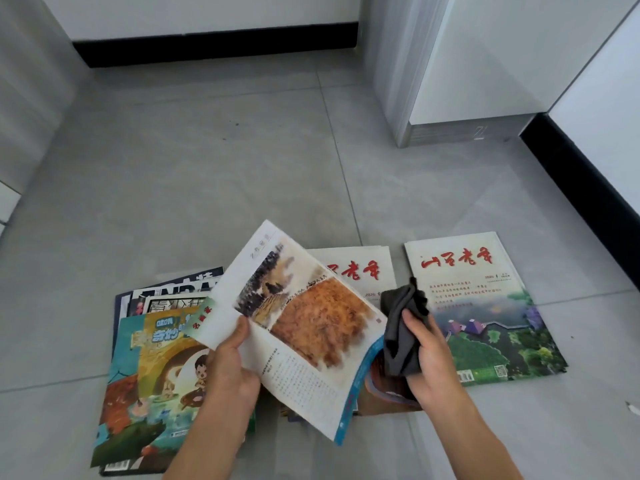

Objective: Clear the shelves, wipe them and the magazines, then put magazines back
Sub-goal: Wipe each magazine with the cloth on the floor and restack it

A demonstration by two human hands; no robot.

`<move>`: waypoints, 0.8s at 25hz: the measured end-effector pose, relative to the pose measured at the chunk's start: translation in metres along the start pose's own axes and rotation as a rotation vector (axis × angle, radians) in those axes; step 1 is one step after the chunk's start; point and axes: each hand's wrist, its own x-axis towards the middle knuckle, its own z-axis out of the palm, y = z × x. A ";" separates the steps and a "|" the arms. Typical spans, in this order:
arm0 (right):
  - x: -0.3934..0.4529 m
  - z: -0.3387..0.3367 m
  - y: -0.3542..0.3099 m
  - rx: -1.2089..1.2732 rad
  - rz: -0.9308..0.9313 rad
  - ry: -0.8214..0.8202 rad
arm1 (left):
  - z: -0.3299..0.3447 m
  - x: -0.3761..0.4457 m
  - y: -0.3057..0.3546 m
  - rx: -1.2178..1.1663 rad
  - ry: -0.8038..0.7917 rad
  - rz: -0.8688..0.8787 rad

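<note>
A grey tiled floor (207, 168) carries magazines: a fanned stack (152, 358) at near left, two red-titled issues (485, 306) lying flat at right. Between them, the left hand (228, 368) pinches a magazine (304, 334) by its near-left edge, thumb on top, cover tilted up. It looks light, floppy and glossy, best supported near the spine. The right hand (433, 355) has its fingers curled around a soft dark cloth (401, 327), just beside the cover's right edge.
</note>
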 end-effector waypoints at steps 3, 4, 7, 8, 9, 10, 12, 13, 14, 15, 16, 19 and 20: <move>0.003 0.002 0.001 0.065 -0.023 0.040 | -0.010 0.003 -0.020 0.100 0.126 -0.036; 0.004 0.005 -0.001 -0.007 -0.043 0.056 | -0.015 0.005 -0.025 0.185 0.137 -0.020; 0.007 0.023 -0.005 -0.336 -0.143 0.128 | -0.016 -0.007 -0.020 0.683 0.077 0.023; 0.009 0.028 -0.006 -0.409 -0.192 0.142 | -0.014 -0.013 -0.010 0.847 0.003 -0.015; 0.011 0.033 -0.010 -0.456 -0.242 0.146 | -0.010 -0.024 0.002 1.013 -0.085 -0.080; 0.012 0.036 -0.015 -0.486 -0.290 0.135 | -0.006 -0.032 0.017 1.194 -0.172 -0.150; 0.011 0.039 -0.031 -0.568 -0.359 0.068 | 0.005 -0.045 0.044 1.480 -0.271 -0.169; 0.010 0.039 -0.039 -0.626 -0.385 0.016 | 0.013 -0.051 0.054 1.585 -0.268 -0.044; 0.007 0.038 -0.048 -0.677 -0.402 -0.037 | 0.023 -0.056 0.061 1.691 -0.214 0.178; 0.003 0.038 -0.055 -0.705 -0.410 -0.084 | 0.036 -0.061 0.064 1.770 -0.132 0.473; -0.001 0.040 -0.062 -0.709 -0.411 -0.130 | 0.050 -0.065 0.063 1.768 -0.108 0.787; -0.018 0.047 -0.075 -0.665 -0.382 -0.295 | 0.086 -0.066 0.043 1.741 -0.528 1.201; -0.023 0.051 -0.076 -0.645 -0.366 -0.342 | 0.092 -0.061 0.032 1.816 -0.697 1.163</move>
